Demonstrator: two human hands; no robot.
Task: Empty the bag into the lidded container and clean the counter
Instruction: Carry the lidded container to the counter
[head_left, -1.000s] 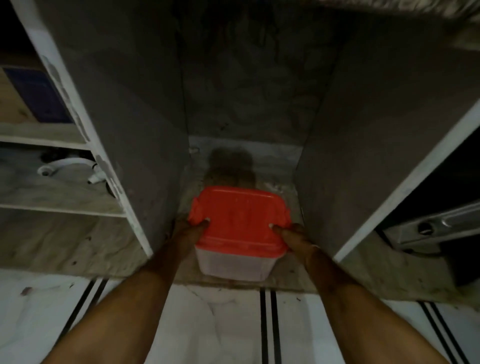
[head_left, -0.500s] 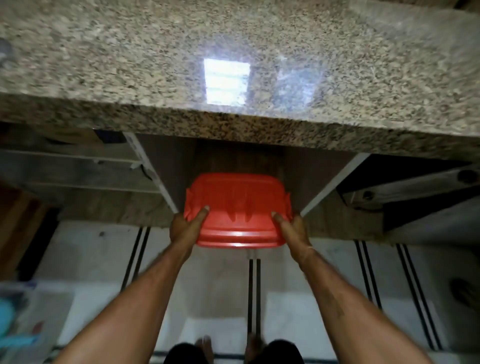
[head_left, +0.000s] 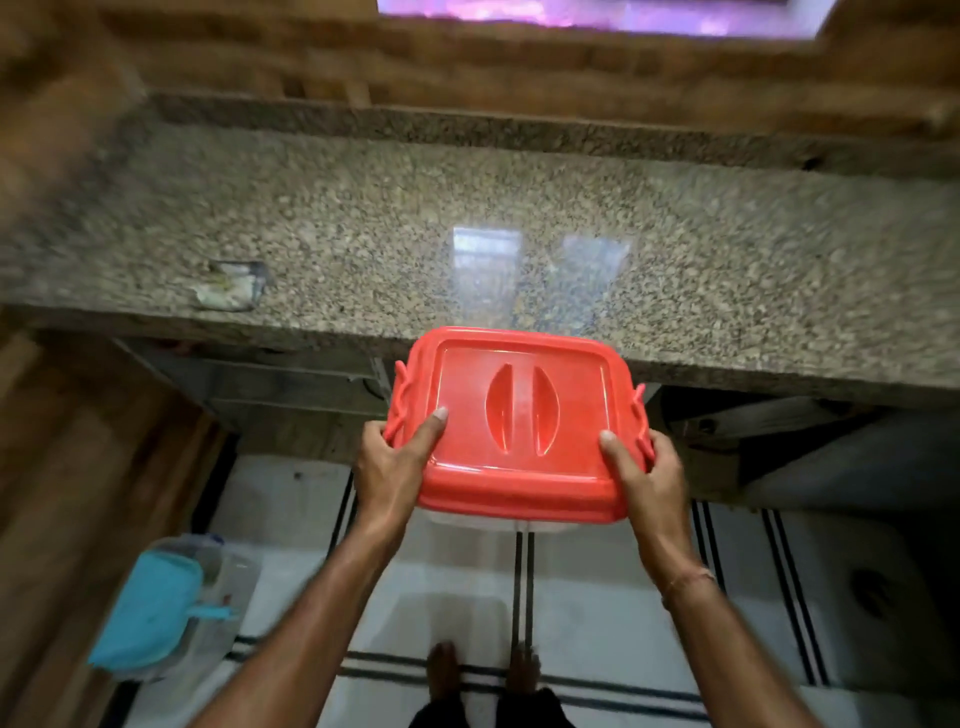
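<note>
The left hand (head_left: 392, 462) and the right hand (head_left: 644, 478) each grip one side of the container (head_left: 498, 524). Both thumbs are pressed flat on the top of its red lid (head_left: 519, 426) and the fingers are curled round the edges by the side clips. The lid is on, and the container is held level in the air between the hands, its far edge just over the near edge of the speckled stone surface (head_left: 519, 208). Beyond the left hand and further to its side, a small clear bag (head_left: 231, 286) lies on that surface, blurred. Below the hands are a white floor (head_left: 597, 597) with dark stripes and bare feet (head_left: 441, 670). A tub with a blue top (head_left: 150, 608) sits on the floor outside the left arm.
</note>
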